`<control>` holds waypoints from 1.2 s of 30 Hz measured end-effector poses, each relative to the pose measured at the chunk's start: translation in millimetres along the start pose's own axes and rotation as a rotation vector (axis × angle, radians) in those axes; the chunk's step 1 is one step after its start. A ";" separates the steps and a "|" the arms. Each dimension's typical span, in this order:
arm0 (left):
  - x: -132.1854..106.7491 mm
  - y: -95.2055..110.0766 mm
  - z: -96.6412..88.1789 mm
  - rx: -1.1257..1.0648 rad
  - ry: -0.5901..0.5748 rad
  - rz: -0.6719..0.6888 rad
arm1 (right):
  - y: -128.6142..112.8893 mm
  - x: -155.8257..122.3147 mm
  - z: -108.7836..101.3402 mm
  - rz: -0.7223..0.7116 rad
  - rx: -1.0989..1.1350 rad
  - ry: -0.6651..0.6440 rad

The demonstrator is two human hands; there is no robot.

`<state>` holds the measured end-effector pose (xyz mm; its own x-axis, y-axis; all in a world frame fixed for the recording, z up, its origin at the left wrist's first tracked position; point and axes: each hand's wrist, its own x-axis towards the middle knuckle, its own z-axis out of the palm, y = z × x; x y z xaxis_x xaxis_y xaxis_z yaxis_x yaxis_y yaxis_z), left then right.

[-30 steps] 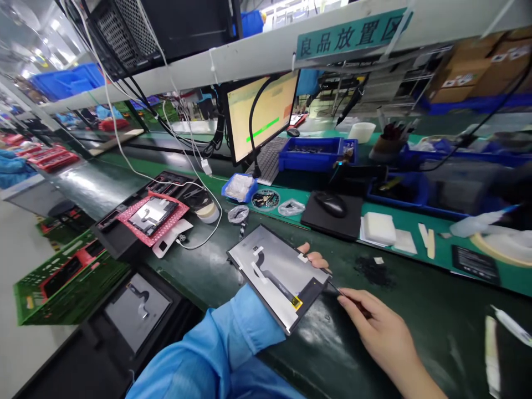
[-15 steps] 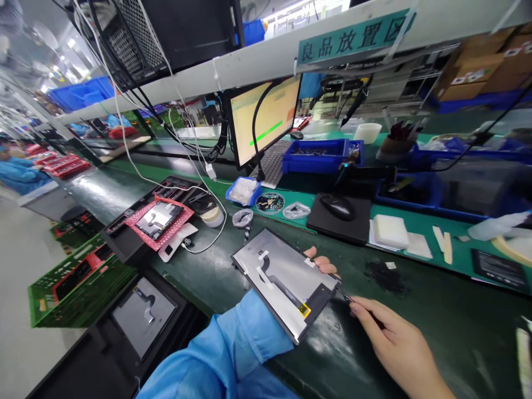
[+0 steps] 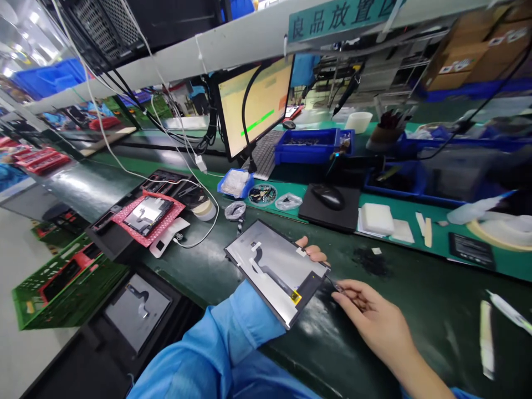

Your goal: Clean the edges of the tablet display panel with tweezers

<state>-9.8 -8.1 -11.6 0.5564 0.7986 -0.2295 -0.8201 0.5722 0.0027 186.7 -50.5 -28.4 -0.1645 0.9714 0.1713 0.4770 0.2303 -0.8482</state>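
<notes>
My left hand (image 3: 313, 250) holds a tablet display panel (image 3: 277, 263) from beneath, its fingers curled over the far right edge. The panel's silver-grey back faces up and tilted. It bears a dark flex cable (image 3: 274, 276), white tape pieces and a yellow patch (image 3: 296, 297). At the panel's right corner, my right hand (image 3: 369, 313) pinches a thin pointed metal tool (image 3: 334, 285), mostly hidden by the fingers. The tool's tip meets or nearly meets that corner; contact is not clear. Dark scraps (image 3: 373, 261) lie on the bench beyond my right hand.
Another panel (image 3: 139, 310) lies in a black tray at lower left. A further panel (image 3: 148, 215) rests on pink bubble wrap. Along the back stand a monitor (image 3: 255, 108), blue bins (image 3: 306, 152) and a mouse (image 3: 328, 197). A white pen-like tool (image 3: 509, 311) lies at right.
The whole view has shifted, so things appear further left and slightly higher. My right hand still pinches the tool at the panel's corner, its fingers now closer to the panel.
</notes>
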 end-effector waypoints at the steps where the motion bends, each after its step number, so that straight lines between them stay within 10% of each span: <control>1: 0.6 0.6 -0.3 -0.001 0.007 -0.007 | -0.6 -0.1 0.2 0.001 -0.001 -0.002; 28: 1.5 -4.9 6.5 -0.019 0.047 0.129 | -1.8 -0.8 -1.7 -0.146 -0.037 0.037; 36: 1.6 -7.9 34.5 0.069 0.231 0.043 | -4.8 -1.5 -1.8 -0.119 0.031 -0.013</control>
<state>2.2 -4.9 21.6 0.4695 0.7628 -0.4446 -0.8268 0.5565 0.0817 186.2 -53.0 -23.6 -0.2299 0.9363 0.2654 0.4263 0.3420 -0.8375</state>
